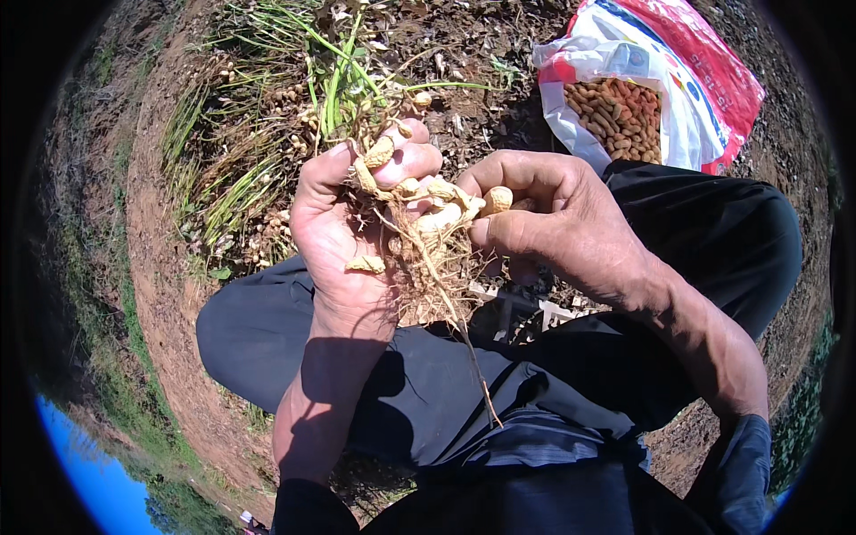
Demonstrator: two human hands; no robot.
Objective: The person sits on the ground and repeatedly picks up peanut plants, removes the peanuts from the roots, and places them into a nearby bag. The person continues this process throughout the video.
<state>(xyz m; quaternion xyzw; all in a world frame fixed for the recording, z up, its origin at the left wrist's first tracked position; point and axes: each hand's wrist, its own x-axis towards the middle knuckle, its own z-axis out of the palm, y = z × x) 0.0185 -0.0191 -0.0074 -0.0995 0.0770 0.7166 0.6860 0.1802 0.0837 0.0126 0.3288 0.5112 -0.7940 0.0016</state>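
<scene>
My left hand (343,223) is closed around the base of a peanut plant (435,254), just under its green stems. Pale peanut pods and stringy roots spread from the plant across my palm, and one long root hangs down over my lap. From the right, my right hand (562,223) reaches in with thumb and forefinger pinched on a peanut pod (497,200) at the edge of the cluster. Another pod shows partly between its curled fingers; the rest of that palm is hidden.
A white and red plastic sack (704,80) lies open beyond my right knee, with many brown peanuts (617,116) inside. Pulled peanut plants (236,169) with pods are heaped on the soil at the far left. My crossed legs (713,232) in dark trousers lie beneath my hands.
</scene>
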